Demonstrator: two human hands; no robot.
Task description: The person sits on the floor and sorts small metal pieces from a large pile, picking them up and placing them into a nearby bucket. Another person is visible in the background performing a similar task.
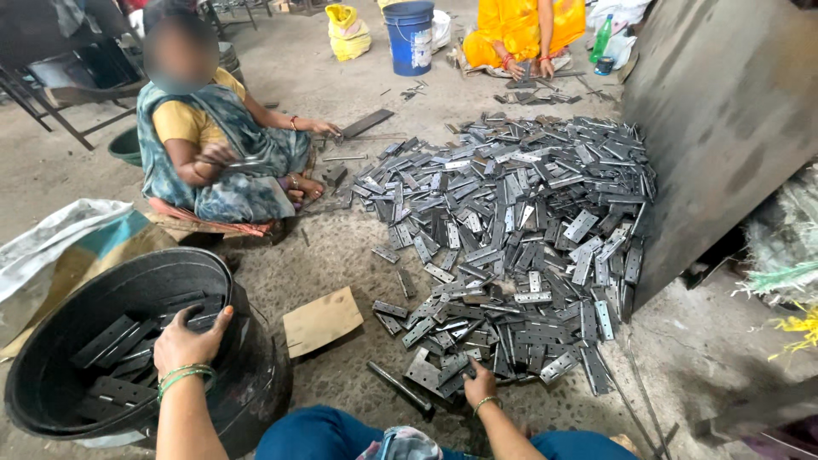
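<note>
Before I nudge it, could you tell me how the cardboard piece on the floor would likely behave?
The cardboard piece looks thin and flat, so probably light and bendy. Lying on the rough floor, it would likely slide rather than roll or tip.

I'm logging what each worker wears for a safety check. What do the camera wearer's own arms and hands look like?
Both forearms are bare, with no sleeves or gloves. The left hand has a stack of thin green bangles at the wrist. The right hand wears a single thin metal-coloured bangle. No rings can be made out on the fingers.
</note>
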